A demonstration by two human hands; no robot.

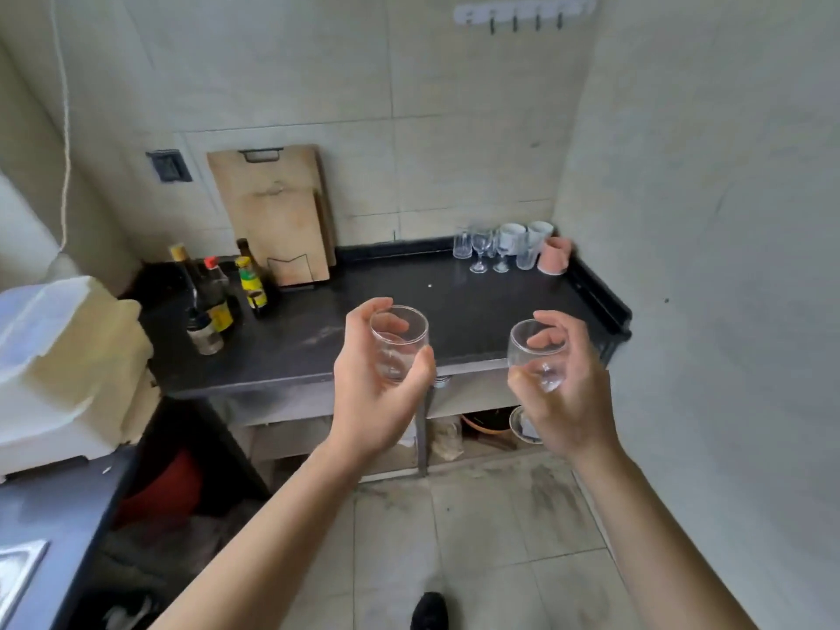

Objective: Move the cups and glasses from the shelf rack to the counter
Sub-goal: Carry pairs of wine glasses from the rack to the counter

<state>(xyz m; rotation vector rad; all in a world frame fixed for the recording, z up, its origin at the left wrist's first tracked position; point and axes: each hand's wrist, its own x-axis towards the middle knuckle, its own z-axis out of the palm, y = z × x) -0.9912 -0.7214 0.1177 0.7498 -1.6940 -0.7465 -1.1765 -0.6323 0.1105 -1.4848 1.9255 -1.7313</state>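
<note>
I am holding two glasses in front of the dark worktop (454,306).

My left hand (377,393) fingers are wrapping a clear tumbler (400,343) at frame centre; my right hand (568,393) fingers are curling around a stemmed glass (538,354), centre-right.

Head camera looks steeply down, near, over the counter (454,306).

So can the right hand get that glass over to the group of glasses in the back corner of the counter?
Probably yes. The right hand holds its stemmed glass over the counter's front edge, and the dark surface between it and the glass cluster is bare.
</note>
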